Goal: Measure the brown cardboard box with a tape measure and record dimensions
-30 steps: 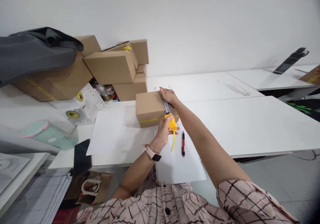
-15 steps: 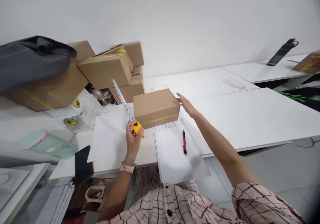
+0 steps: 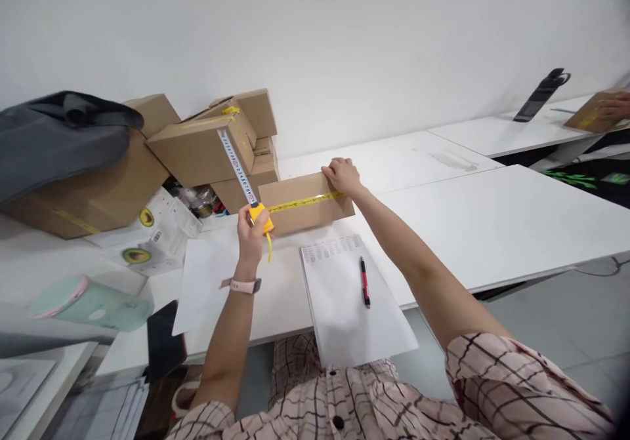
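A small brown cardboard box (image 3: 315,214) with a yellow tape line lies on the white table (image 3: 492,217) in front of me. My left hand (image 3: 252,227) is closed round a yellow tape measure (image 3: 260,216) at the box's left end. Its white blade (image 3: 235,164) sticks up and back to the left. My right hand (image 3: 343,176) rests on the box's top right corner, fingers curled over the edge.
A sheet with a printed table (image 3: 344,296) and a red pen (image 3: 364,282) lie near the front edge. Another blank sheet (image 3: 207,276) is to the left. Stacked cardboard boxes (image 3: 197,148), white product boxes (image 3: 152,230) and a mint bottle (image 3: 93,302) crowd the left. Another person's hand (image 3: 613,105) holds a box far right.
The box has been tipped so its yellow tape line faces up. My right hand moved onto its top right corner. My left hand carried the tape measure to the box's left end.
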Motion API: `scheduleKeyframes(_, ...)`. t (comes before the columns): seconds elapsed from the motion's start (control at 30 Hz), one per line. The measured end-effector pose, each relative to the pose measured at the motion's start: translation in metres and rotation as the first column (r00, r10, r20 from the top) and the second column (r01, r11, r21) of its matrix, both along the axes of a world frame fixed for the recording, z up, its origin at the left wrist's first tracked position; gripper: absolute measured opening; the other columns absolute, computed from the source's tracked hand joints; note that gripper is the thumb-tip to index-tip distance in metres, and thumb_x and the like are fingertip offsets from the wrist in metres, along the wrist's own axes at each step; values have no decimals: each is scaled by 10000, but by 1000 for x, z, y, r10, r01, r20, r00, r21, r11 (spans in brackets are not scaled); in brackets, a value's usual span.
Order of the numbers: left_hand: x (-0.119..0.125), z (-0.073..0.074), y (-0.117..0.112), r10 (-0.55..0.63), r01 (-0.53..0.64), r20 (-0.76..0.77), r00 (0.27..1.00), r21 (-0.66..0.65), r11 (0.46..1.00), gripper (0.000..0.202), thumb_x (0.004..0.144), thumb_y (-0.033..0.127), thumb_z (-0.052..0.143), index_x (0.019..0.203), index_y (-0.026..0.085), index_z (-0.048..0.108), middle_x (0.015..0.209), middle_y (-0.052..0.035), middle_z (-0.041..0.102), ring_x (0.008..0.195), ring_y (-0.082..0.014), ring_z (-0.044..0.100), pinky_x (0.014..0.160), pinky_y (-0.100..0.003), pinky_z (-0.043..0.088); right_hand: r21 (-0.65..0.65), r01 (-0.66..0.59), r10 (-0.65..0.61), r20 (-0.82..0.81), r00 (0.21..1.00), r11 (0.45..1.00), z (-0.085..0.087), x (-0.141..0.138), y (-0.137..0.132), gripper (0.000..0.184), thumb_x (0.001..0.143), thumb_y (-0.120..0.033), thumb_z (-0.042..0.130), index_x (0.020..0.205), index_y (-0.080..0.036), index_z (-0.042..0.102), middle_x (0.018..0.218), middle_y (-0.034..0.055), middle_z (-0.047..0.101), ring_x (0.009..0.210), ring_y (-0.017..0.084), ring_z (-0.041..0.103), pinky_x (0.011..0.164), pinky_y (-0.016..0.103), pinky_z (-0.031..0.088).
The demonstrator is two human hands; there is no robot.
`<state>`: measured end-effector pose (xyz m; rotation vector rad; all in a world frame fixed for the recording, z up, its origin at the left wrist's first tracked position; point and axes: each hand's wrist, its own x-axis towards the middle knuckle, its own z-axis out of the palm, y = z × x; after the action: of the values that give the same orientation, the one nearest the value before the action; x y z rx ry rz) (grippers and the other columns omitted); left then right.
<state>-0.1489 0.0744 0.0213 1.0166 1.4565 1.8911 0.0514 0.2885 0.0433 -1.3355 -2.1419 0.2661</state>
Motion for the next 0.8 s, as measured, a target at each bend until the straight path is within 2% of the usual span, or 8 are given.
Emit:
scheduleKeyframes(0.03, 9, -2, -1, -12, 13, -15, 1000, 28, 1000, 564, 690, 472, 813, 1111, 207, 549, 940, -6, 632, 557, -99, 624, 430, -200, 481, 24, -24, 24, -8, 1000, 999, -1, -7, 4, 373, 1036, -390, 353, 998, -192, 667, 1192, 158, 686, 1142, 314, 539, 930, 418, 437)
scheduleKeyframes(0.1, 33, -13, -7, -116, 116, -19, 993, 44, 992, 558, 716, 469, 806, 1135, 213, 539, 940, -7, 637, 572, -106, 629, 436, -206, 493, 39, -46, 47, -39, 998, 998, -5, -18, 10, 366, 1039, -308, 307, 962, -201, 649, 1081, 142, 705, 1095, 303, 554, 950, 424, 415)
scheduleKeyframes(0.2, 71, -40, -13, -322, 322, 16, 947, -29, 946, 547, 753, 499, 783, 1142, 206, 533, 961, -18, 638, 600, -115, 635, 446, -223, 515, 52, -9, 14, -94, 995, 999, -10, -26, 13, 369, 1041, -295, 289, 927, -207, 628, 1044, 134, 706, 1107, 304, 546, 977, 442, 391)
scheduleKeyframes(0.27, 90, -57, -13, -395, 399, 65, 917, -79, 914, 555, 763, 513, 777, 1151, 204, 526, 1004, -28, 637, 620, -116, 636, 450, -227, 519, 67, 10, -3, -93, 996, 998, -12, -27, 12, 377, 1044, -305, 283, 914, -206, 624, 1073, 134, 703, 1109, 304, 535, 974, 451, 386)
scheduleKeyframes(0.4, 109, -80, -12, -420, 438, 155, 894, -110, 892, 563, 766, 524, 775, 1158, 209, 521, 1078, -42, 635, 642, -115, 642, 459, -231, 518, 80, 12, -7, -61, 998, 997, -12, -27, 7, 469, 1058, -384, 241, 874, -208, 635, 1095, 126, 703, 1118, 297, 516, 979, 463, 382)
scheduleKeyframes(0.6, 117, -92, -19, -425, 450, 185, 886, -118, 885, 542, 792, 516, 754, 1173, 209, 523, 1121, -59, 624, 679, -133, 665, 484, -247, 536, 46, 25, -20, -102, 995, 999, -8, -33, 6, 583, 1017, -587, 270, 831, -198, 661, 1073, 139, 702, 1138, 316, 515, 1008, 505, 376)
scheduleKeyframes(0.8, 128, -104, -19, -420, 452, 200, 885, -154, 879, 517, 799, 445, 745, 1203, 211, 524, 1085, -58, 631, 705, -139, 653, 520, -266, 551, 34, 44, -40, -115, 993, 998, -7, -36, 10, 533, 971, -611, 359, 798, -198, 648, 1072, 151, 698, 1133, 334, 522, 993, 519, 381)
